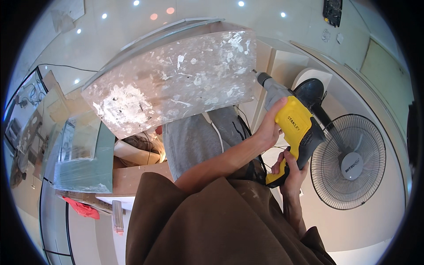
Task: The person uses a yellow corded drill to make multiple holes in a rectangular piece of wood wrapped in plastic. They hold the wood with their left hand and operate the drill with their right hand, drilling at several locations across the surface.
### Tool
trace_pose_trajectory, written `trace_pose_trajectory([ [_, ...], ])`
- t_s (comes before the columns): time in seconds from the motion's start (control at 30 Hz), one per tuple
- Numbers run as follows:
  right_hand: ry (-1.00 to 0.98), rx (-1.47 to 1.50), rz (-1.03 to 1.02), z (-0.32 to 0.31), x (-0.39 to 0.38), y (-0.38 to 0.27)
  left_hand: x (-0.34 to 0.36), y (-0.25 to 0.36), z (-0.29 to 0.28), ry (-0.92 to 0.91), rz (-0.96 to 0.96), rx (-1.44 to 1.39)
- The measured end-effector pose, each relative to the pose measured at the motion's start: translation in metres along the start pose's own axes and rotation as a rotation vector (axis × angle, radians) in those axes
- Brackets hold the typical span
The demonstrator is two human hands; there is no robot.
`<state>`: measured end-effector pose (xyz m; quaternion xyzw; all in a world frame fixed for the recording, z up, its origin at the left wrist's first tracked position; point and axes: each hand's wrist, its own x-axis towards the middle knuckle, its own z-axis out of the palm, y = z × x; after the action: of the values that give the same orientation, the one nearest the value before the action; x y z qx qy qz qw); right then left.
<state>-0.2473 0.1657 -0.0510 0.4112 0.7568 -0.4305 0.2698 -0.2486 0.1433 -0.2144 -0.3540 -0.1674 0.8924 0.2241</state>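
I hold a yellow and black power drill (295, 121) with both hands, its nose tilted up and to the left. My left hand (269, 126) is closed around the front of its body, just behind the grey gear housing. Lower down, my right hand (292, 172) wraps the rear handle. The drill's dark chuck (263, 79) is beside the right edge of a paint-spattered board (194, 75). Whether its tip touches that edge I cannot tell. White splotches cover the board, thickest at its left end.
A standing fan (352, 165) with a round wire guard is close on the right. Plastic-wrapped panels (81, 176) lie at the left, above a red cloth (82, 208). My grey trousers (187, 143) show below the board. A black case (332, 12) lies at the far right.
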Motion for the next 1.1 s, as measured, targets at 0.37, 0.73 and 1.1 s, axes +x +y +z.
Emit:
trace_pose_trajectory([
  [0.37, -0.029, -0.039, -0.024, 0.004, 0.001, -0.014, -0.001, 0.005, 0.010, 0.068, 0.000, -0.059],
  [0.73, 0.003, -0.051, -0.002, 0.002, 0.001, -0.010, -0.002, 0.007, 0.012, -0.010, 0.003, 0.015],
  [1.1, -0.027, -0.117, -0.022, 0.005, 0.002, -0.025, -0.004, 0.013, 0.024, 0.125, -0.007, -0.064],
])
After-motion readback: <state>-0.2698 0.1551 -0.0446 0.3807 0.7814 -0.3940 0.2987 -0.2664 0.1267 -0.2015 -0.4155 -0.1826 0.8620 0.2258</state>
